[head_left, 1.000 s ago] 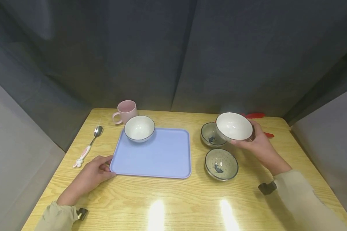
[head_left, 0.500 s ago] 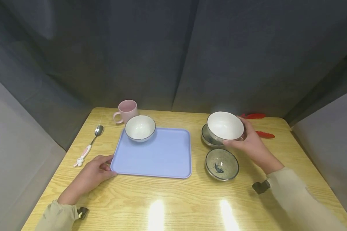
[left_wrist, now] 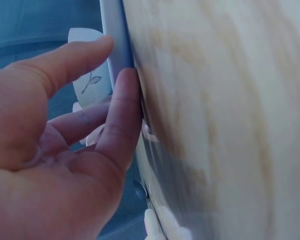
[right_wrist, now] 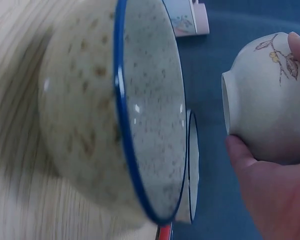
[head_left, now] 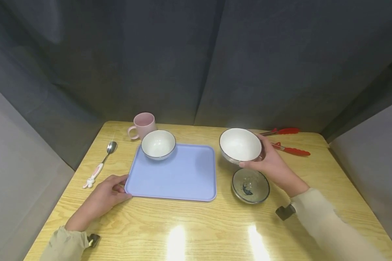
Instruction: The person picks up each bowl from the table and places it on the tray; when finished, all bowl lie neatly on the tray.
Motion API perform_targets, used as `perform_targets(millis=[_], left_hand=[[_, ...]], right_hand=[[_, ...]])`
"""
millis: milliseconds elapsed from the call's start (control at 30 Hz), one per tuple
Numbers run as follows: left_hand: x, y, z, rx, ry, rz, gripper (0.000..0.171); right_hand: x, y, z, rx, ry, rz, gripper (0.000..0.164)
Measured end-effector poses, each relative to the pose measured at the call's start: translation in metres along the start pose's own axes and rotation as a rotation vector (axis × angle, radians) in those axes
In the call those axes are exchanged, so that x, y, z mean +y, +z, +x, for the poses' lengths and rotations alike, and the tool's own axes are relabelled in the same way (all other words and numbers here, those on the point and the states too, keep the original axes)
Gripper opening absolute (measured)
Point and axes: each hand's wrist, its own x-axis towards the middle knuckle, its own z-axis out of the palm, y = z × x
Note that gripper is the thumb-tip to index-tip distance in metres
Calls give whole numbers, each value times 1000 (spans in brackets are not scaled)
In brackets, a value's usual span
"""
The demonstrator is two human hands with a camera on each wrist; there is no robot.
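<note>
My right hand holds a white bowl by its right side, thumb low at the front. In the right wrist view this bowl hangs in the air and shows a flower sprig. Below it, one speckled bowl is visible only in that view; the head view hides it. A second speckled bowl with a dark fish sits nearer me. My left hand pinches the front left corner of the lavender tray between thumb and fingers. Another white bowl rests on the tray's back left corner.
A pink mug stands behind the tray. The spoon with a rabbit handle lies on the left. Red-handled tongs lie behind my right hand. A dark curtain closes off the table's back edge.
My right hand has carried the white bowl left, across the rear speckled bowl, which is now covered in the head view. More of the tongs shows. My left hand and the tray have stayed put.
</note>
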Motion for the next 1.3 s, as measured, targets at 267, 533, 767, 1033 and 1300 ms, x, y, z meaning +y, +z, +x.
perform_targets(millis=[267,533,767,1033,1300], left_hand=[[1,0,0,5,3,3,77],[0,1,-1,12,8,2,76],[-1,1,-1,20,22,10,77],[0,1,-2,19,13,14,77],[1,1,-1,20,17,6,76]], right_hand=[[-5,21,7,-40,-5,36,116],[-10,45,11,-92,14,23,120],[-10,66,16,-111,7,53,121],[-14,83,19,-105,44,103,122],[-11,93,29,-116,66,110,125]])
